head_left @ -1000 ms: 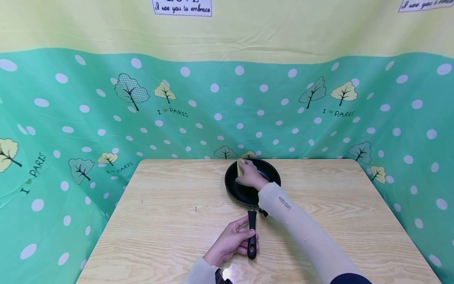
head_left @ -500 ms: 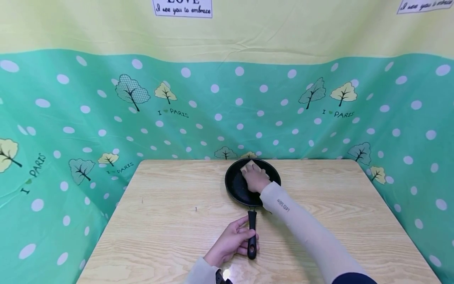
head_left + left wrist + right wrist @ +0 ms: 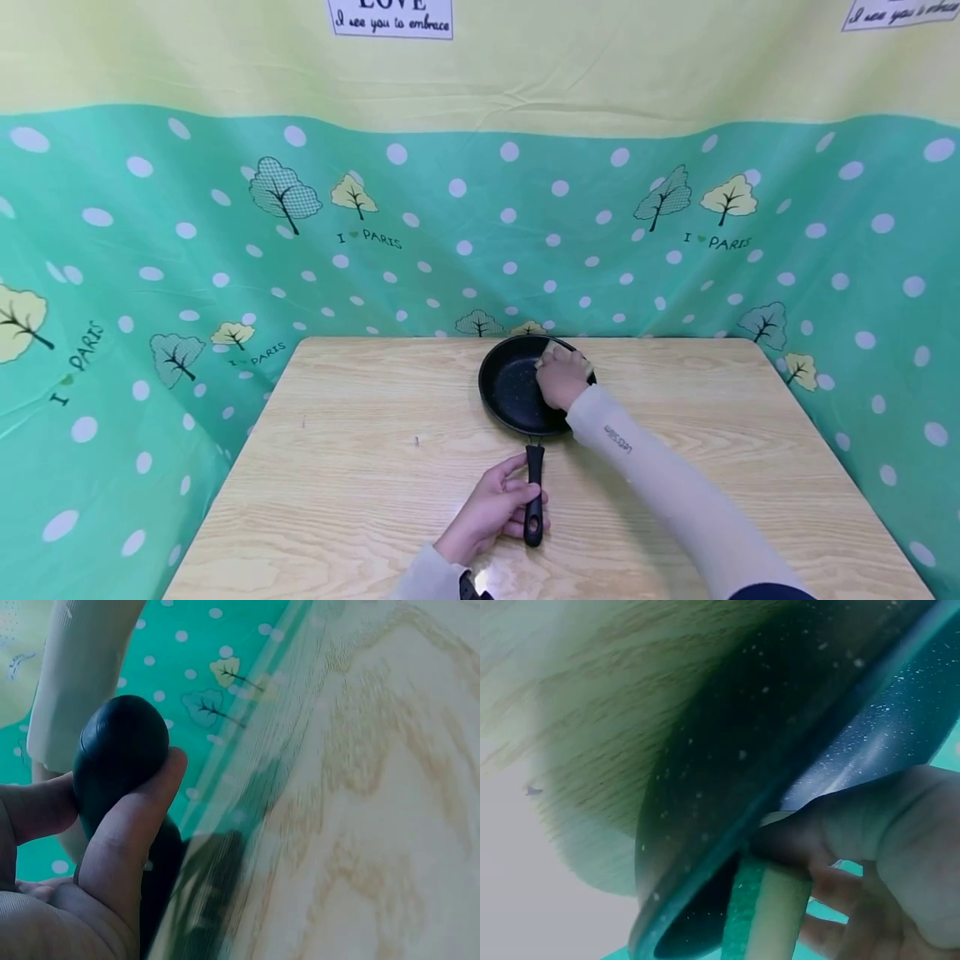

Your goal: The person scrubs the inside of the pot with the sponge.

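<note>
A black frying pan (image 3: 517,392) with a speckled inside lies near the back edge of the table, its handle (image 3: 534,479) toward me. My left hand (image 3: 491,508) grips that handle, thumb on top and fingers beneath; in the left wrist view the rounded handle end (image 3: 124,750) shows between thumb and fingers. Inside the pan, at its right side, my right hand (image 3: 561,377) holds a sponge. The right wrist view shows this sponge (image 3: 769,911), with a green scouring layer and a pale yellow layer, pinched by the thumb right at the pan's rim (image 3: 727,844).
The pale wooden table (image 3: 360,467) spreads out on both sides of the pan. A green dotted curtain (image 3: 420,250) printed with trees hangs close behind and along the sides. My right forearm (image 3: 667,483) crosses over the table's right part.
My right hand has moved from the left side of the pan across to its right side with the sponge. The left hand and the pan stay in place.
</note>
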A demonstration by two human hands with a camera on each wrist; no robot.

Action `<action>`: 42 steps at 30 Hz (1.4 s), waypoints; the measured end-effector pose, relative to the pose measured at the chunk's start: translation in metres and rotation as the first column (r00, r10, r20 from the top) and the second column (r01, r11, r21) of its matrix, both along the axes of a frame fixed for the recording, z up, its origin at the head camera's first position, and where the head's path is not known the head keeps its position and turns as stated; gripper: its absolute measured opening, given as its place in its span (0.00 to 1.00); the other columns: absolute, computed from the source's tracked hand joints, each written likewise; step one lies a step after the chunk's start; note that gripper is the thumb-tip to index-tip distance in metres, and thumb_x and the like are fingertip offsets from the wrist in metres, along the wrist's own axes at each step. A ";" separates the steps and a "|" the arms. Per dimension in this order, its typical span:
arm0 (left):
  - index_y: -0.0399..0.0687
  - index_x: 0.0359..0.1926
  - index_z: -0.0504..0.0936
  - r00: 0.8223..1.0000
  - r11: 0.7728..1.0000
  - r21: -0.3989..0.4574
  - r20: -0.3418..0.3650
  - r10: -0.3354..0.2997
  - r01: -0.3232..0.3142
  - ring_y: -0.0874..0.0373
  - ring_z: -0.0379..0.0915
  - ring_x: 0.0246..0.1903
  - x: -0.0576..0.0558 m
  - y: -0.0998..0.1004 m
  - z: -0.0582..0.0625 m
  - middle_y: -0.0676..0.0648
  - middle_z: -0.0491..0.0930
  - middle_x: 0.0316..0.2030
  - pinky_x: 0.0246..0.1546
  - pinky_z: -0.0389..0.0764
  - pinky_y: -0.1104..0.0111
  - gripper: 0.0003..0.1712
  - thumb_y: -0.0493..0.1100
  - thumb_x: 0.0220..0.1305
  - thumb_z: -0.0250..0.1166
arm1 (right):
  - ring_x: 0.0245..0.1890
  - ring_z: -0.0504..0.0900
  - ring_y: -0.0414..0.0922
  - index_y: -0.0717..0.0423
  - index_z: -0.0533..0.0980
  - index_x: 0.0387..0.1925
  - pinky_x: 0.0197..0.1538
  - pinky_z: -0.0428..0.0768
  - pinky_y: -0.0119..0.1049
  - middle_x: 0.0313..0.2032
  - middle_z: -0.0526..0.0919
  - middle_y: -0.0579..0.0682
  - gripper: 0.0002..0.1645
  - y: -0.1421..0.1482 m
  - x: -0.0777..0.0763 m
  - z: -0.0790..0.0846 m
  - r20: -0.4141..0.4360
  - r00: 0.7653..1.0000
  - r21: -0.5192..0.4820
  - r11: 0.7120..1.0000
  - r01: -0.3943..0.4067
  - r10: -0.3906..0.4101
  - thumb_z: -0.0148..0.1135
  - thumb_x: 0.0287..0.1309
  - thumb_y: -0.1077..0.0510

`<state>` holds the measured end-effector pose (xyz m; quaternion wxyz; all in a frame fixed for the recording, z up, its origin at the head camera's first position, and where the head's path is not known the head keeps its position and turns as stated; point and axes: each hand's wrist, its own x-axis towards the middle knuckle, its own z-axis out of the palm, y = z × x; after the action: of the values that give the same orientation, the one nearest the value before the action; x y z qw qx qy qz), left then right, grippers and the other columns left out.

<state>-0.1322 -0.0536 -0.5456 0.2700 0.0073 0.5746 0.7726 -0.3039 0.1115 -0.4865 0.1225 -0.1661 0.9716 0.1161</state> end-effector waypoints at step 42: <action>0.38 0.82 0.57 1.000 0.999 0.035 0.024 0.000 -0.001 0.42 0.90 0.37 -0.001 0.002 -0.002 0.36 0.85 0.54 0.32 0.92 0.54 0.41 0.34 0.74 0.63 | 0.67 0.77 0.53 0.58 0.85 0.58 0.73 0.74 0.51 0.61 0.84 0.55 0.18 0.022 0.029 0.041 0.474 0.878 -0.287 0.955 0.078 0.071 0.56 0.75 0.59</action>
<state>-0.1328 -0.0512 -0.5474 0.2765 0.0024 0.5577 0.7827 -0.2751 0.1336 -0.4451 0.3326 -0.2042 0.9175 -0.0765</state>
